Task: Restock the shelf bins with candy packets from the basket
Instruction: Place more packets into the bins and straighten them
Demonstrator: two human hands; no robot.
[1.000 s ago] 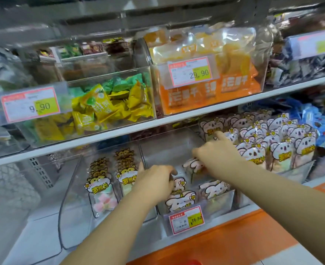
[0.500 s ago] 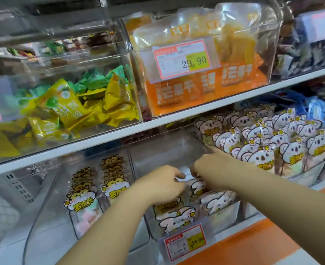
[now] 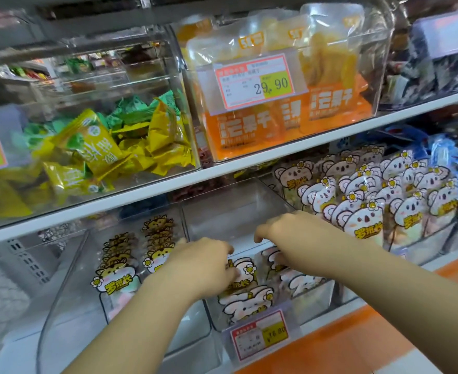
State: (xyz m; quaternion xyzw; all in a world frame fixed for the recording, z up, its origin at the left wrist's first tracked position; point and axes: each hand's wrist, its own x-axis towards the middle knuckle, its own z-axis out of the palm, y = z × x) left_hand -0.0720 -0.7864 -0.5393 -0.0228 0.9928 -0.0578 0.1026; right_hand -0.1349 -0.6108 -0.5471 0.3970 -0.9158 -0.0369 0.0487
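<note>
A clear middle bin (image 3: pixel 233 211) on the lower shelf holds a few white koala candy packets (image 3: pixel 245 300) standing at its front; the back of the bin is bare. My left hand (image 3: pixel 203 263) reaches in from the left, its fingers curled on the top of one koala packet (image 3: pixel 242 269). My right hand (image 3: pixel 290 228) comes in from the right, with its fingertips down on another koala packet (image 3: pixel 272 259) beside it. The basket is out of view.
A bin packed with koala packets (image 3: pixel 362 211) stands to the right, and one with tiger-face packets (image 3: pixel 114 282) to the left. The upper shelf (image 3: pixel 249 168) carries yellow-green candies (image 3: pixel 101 152) and orange bags (image 3: pixel 290 117). A price tag (image 3: pixel 260 336) hangs on the middle bin.
My right hand has come down from the edge of the full right bin onto the packets in the middle bin. My left hand stays on the packets. The view has moved closer.
</note>
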